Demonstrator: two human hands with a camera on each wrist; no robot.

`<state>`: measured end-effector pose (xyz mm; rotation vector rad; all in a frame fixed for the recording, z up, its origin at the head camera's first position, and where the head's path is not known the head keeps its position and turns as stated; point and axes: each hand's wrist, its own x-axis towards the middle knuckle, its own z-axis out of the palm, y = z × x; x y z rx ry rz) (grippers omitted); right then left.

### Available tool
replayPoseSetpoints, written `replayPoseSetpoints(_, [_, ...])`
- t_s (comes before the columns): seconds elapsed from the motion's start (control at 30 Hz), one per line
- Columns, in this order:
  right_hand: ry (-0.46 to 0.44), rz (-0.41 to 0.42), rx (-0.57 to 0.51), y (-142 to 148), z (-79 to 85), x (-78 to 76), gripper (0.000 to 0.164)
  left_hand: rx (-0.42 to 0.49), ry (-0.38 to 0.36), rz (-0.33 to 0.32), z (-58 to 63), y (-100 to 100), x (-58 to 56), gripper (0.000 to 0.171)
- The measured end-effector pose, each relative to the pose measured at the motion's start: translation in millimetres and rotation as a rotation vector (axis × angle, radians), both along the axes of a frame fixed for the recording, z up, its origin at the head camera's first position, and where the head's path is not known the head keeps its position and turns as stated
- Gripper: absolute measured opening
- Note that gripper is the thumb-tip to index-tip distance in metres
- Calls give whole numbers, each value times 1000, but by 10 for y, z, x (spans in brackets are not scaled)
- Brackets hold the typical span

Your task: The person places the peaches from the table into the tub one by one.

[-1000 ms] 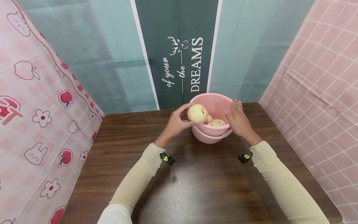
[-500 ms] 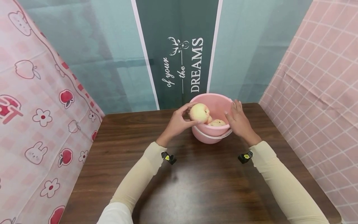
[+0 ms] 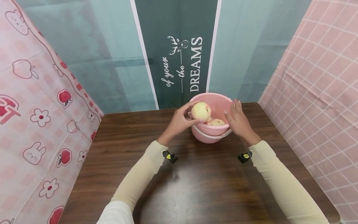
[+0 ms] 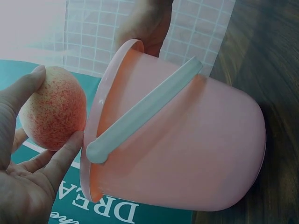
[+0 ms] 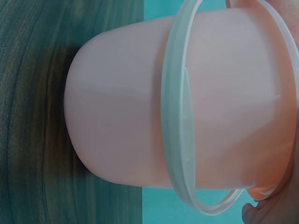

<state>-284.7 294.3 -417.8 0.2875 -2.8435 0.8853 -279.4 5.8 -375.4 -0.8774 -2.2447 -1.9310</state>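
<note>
My left hand (image 3: 179,121) holds a pale yellow peach (image 3: 200,112) between thumb and fingers, over the left side of the pink bucket's mouth. Red speckles cover the peach's skin (image 4: 53,109) in the left wrist view, where it is close beside the rim. The pink bucket (image 3: 205,139) stands upright on the table, its white handle (image 4: 145,112) folded down along the front. Inside lie more peaches (image 3: 216,122), partly hidden by the front wall and the held one. On the right, my right hand (image 3: 241,123) grips the bucket's rim, thumb on the inner side.
The bucket is near the back edge of a dark wooden table (image 3: 190,186). Behind it hangs a green cloth (image 3: 179,18) with white lettering. A pink checked cloth (image 3: 313,93) borders the right side, and a fruit-patterned cloth (image 3: 42,133) the left.
My left hand has carried the peach slightly right and up, further over the bucket's mouth. The right hand and the bucket keep their place.
</note>
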Motion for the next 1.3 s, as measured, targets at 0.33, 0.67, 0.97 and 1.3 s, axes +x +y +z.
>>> replayPoseSetpoints(0.33, [-1, -7, 1, -9, 3, 4, 76, 6, -31, -8, -132, 12, -106, 70])
replayPoseSetpoints(0.67, [8, -5, 2, -12, 1, -11, 76, 2, -19, -10, -272, 3, -196, 71])
replayPoseSetpoints(0.97, [-5, -8, -2, -27, 18, 6, 76, -18, -22, -1, -279, -14, -179, 68])
replayPoseSetpoints(1.3, [-9, -15, 0, -27, 17, 8, 77, -29, -37, -6, -279, -17, -176, 64])
